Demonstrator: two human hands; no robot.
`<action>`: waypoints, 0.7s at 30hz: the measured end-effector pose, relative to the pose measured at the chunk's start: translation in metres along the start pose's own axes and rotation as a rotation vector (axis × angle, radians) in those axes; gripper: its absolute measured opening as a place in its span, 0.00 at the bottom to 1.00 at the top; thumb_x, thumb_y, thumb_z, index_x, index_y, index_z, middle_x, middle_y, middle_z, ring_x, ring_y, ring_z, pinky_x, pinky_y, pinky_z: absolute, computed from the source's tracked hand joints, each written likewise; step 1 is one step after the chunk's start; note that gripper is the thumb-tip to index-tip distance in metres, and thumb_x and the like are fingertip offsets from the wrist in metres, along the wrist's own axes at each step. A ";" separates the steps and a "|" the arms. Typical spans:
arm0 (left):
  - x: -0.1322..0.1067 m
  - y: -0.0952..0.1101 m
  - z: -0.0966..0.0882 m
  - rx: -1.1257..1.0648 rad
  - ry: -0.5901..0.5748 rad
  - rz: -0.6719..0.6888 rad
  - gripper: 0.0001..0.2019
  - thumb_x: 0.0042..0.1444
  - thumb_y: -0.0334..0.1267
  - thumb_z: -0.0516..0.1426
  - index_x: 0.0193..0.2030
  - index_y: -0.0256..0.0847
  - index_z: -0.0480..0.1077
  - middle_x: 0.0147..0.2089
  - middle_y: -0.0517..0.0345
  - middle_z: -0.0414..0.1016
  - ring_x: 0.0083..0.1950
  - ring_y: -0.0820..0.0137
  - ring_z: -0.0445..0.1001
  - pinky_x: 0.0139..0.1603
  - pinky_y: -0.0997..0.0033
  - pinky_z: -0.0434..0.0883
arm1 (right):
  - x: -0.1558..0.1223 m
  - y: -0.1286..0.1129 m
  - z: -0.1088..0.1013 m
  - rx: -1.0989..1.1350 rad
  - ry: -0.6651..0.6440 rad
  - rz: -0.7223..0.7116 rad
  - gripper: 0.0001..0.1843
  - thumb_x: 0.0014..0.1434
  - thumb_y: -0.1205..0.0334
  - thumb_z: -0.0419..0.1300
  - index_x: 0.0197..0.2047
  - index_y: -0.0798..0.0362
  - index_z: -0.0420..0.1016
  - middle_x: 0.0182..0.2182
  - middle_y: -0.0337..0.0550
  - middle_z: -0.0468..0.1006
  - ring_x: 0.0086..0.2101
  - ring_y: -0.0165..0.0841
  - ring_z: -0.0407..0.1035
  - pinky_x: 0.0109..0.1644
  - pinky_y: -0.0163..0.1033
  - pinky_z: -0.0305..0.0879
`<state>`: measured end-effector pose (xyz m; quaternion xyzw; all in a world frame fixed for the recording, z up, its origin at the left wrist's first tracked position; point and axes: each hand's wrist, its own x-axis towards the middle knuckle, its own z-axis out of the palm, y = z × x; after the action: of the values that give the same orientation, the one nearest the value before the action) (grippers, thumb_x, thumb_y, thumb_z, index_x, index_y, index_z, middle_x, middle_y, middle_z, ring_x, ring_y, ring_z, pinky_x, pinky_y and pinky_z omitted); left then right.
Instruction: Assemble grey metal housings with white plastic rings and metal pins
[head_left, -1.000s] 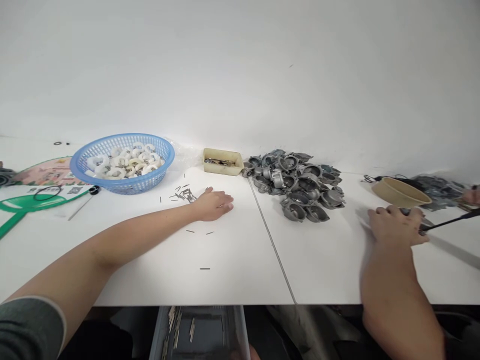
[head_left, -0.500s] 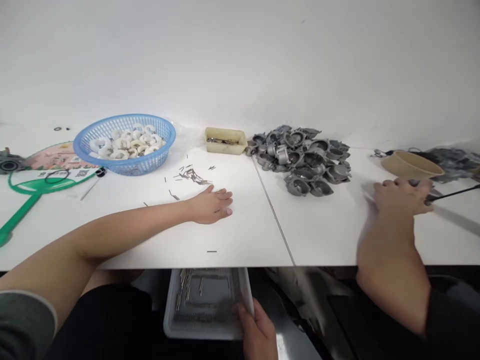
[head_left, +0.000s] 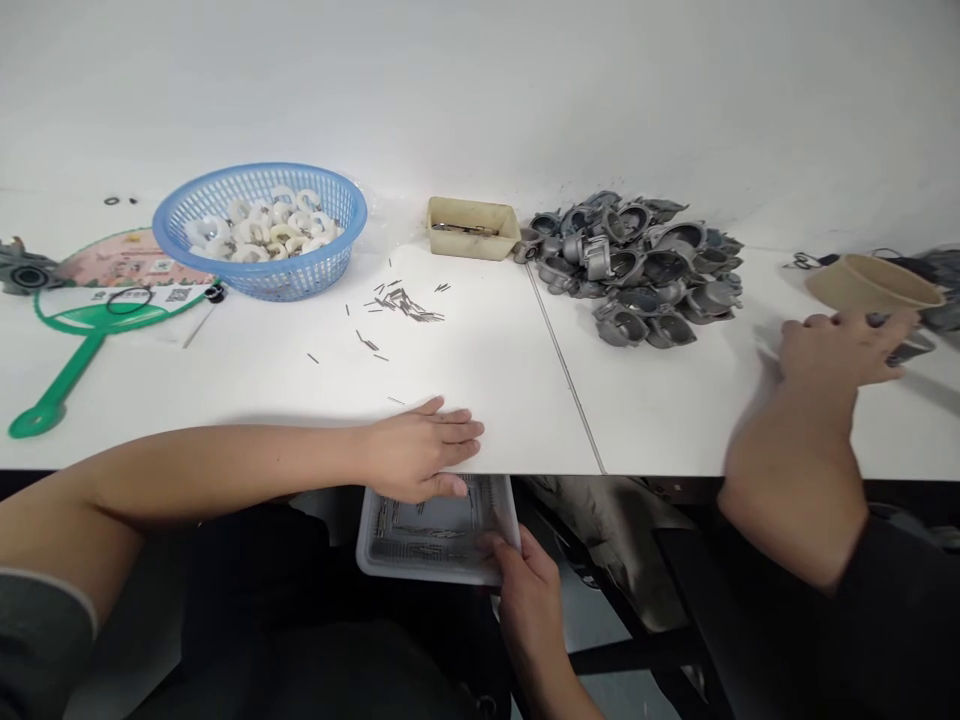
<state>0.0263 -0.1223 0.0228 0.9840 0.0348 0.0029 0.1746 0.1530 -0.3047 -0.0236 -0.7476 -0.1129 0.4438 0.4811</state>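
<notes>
Gripping the right edge of a clear plastic tray (head_left: 435, 535) holding thin metal pins (head_left: 420, 530), the person's right hand (head_left: 529, 585) sits just below the bench's (head_left: 495, 400) front edge. The left arm stretches across from the left, its left hand (head_left: 420, 455) directly above the tray, open, palm down and fingers spread, holding nothing, at that edge. Beyond the tray, loose pins (head_left: 401, 305) lie scattered on the bench. Farther back stand a blue plastic basket (head_left: 345, 235) of white rings and a small tan box (head_left: 472, 228), with a heap of grey cast-metal housings (head_left: 630, 270) to the right. Well right of the tray, a co-worker's hand (head_left: 840, 350) in a dark sleeve, beside a tan bowl (head_left: 874, 285), has its fingers curled; what they hold is unclear.
</notes>
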 end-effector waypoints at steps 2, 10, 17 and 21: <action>-0.003 0.007 0.002 -0.002 -0.002 0.016 0.28 0.63 0.49 0.44 0.63 0.31 0.58 0.67 0.40 0.53 0.68 0.52 0.50 0.66 0.48 0.48 | -0.003 -0.001 0.001 -0.001 -0.009 0.004 0.09 0.44 0.56 0.58 0.26 0.54 0.70 0.18 0.34 0.65 0.20 0.29 0.59 0.20 0.33 0.60; -0.025 0.030 0.005 -0.096 -0.059 0.107 0.28 0.63 0.50 0.44 0.64 0.35 0.57 0.68 0.45 0.52 0.69 0.57 0.50 0.68 0.51 0.43 | -0.005 -0.002 0.006 0.021 0.000 -0.021 0.10 0.45 0.57 0.59 0.29 0.54 0.73 0.19 0.34 0.67 0.21 0.29 0.60 0.21 0.33 0.59; -0.053 0.022 -0.002 -0.087 0.189 0.010 0.30 0.63 0.54 0.38 0.65 0.38 0.54 0.68 0.49 0.51 0.70 0.62 0.47 0.70 0.56 0.39 | 0.000 0.003 0.006 0.021 -0.021 -0.039 0.10 0.46 0.56 0.58 0.29 0.55 0.72 0.20 0.35 0.68 0.21 0.30 0.60 0.20 0.34 0.60; -0.060 0.005 -0.001 -0.039 0.212 -0.474 0.35 0.63 0.55 0.35 0.69 0.32 0.42 0.70 0.42 0.41 0.71 0.54 0.41 0.67 0.45 0.43 | 0.006 0.011 0.006 -0.006 -0.031 -0.042 0.10 0.47 0.56 0.58 0.29 0.55 0.71 0.21 0.36 0.67 0.22 0.29 0.60 0.21 0.34 0.62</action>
<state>-0.0328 -0.1308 0.0254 0.9391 0.2822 0.0657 0.1849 0.1492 -0.3034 -0.0372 -0.7397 -0.1374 0.4446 0.4861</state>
